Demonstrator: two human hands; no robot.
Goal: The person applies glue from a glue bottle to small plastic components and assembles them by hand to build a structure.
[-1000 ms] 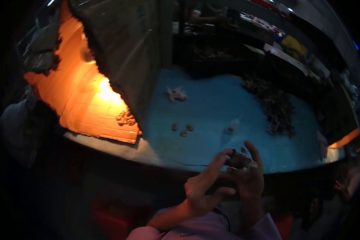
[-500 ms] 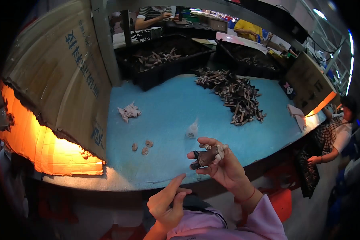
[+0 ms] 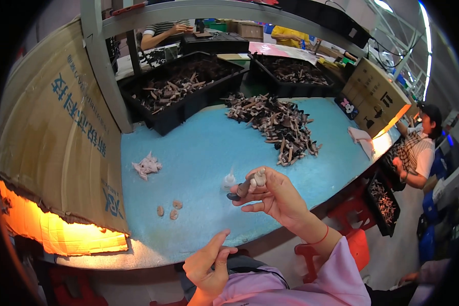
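Note:
My right hand (image 3: 278, 201) pinches a small figure-like piece (image 3: 249, 187) above the table. The piece has a grey-brown body, a pale lumpy end and a black end. My left hand (image 3: 209, 265) is low at the table's near edge, with forefinger and thumb stretched apart and nothing visible between them; its other fingers are curled. Just beyond the held piece stands a small translucent white, pointed object (image 3: 229, 179). Three small tan pieces (image 3: 174, 214) lie left of my hands, with a crumpled pale cloth or tissue (image 3: 147, 166) farther back.
A heap of brown, black and whitish pieces (image 3: 285, 130) covers the back right of the blue tabletop (image 3: 188, 153). Black trays (image 3: 163, 120) of similar pieces stand behind. Cardboard panels (image 3: 61, 137) flank the table, lit orange below. Other people (image 3: 418, 148) work at right and beyond.
The view has shifted, so the table sits farther left. My right hand has turned the held piece so its pale end points up and away. My left hand keeps nearly the same pose.

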